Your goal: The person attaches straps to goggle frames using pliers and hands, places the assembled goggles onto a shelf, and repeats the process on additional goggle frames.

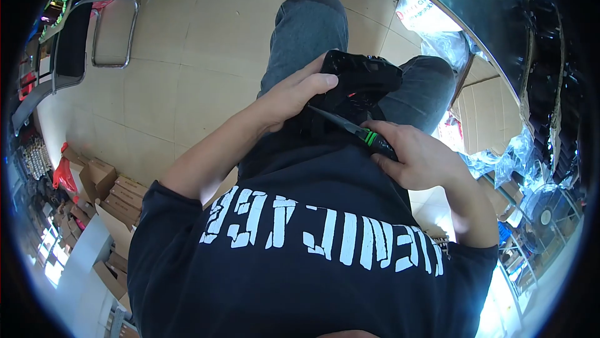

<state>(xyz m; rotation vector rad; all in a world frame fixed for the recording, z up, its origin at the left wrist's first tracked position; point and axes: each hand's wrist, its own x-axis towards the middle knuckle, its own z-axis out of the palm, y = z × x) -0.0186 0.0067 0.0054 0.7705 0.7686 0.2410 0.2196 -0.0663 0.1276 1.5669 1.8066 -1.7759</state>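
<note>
My left hand is closed on a black molded part with an opening in its middle, thumb on top of it. The part is held above my lap, between my knees. In my right hand is a knife with a black handle and green bands. Its narrow blade points left, across the near side of the part, with the tip close to my left hand. Whether the blade touches the part I cannot tell. A small reddish spot shows inside the opening.
A chair with a metal tube frame stands at the upper left on the tiled floor. Cardboard boxes are stacked at the left. Right of my knees are a dark table, plastic bags and a fan.
</note>
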